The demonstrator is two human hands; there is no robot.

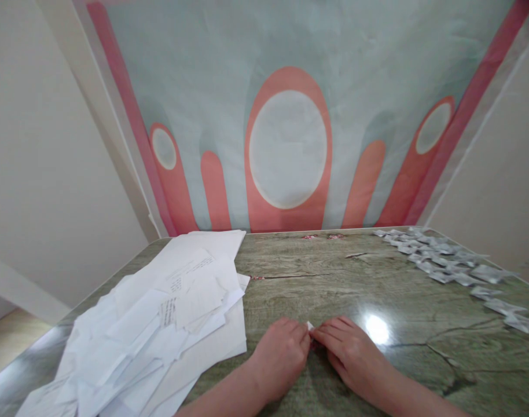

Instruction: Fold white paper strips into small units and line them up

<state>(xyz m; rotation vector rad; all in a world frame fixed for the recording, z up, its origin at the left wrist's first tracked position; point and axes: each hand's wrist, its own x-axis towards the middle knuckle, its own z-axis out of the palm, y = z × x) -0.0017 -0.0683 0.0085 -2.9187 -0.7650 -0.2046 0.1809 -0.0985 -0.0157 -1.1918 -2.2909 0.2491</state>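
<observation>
Left hand: the person's left hand point(284, 353) is at the near middle of the table, back of the hand up; its fingers are curled close together, tips meeting at a small white paper scrap
Right hand: the right hand point(355, 353) faces it from the other side; its fingers are bunched narrow, their tips on the same scrap; the thumbs are largely hidden, so their exact grip cannot be told
Paper scrap: the small white paper scrap point(309, 325) is pinched between the two sets of fingertips, just above the tabletop; only a corner shows, the rest covered by the fingers
Tabletop: the wood-grain table point(286, 260) bears everything here; dark crack-like lines run through its grey-green surface; a bright glare point(376, 329) shows just beyond the right hand
Paper pile: a loose heap of white paper sheets point(117, 336) covers the left side, from the near edge to the far edge; smaller cut pieces lie on larger sheets, overlapping at odd angles; some carry printed lines, too small to read
Folded pieces: many small folded paper pieces point(442, 255) lie along the right edge, greyish white, crowded and touching toward the far corner
Backdrop: behind the table hangs a grey-green printed sheet point(355, 69) with coral arches, the central one around a pale oval point(288, 147); plain walls flank it
</observation>
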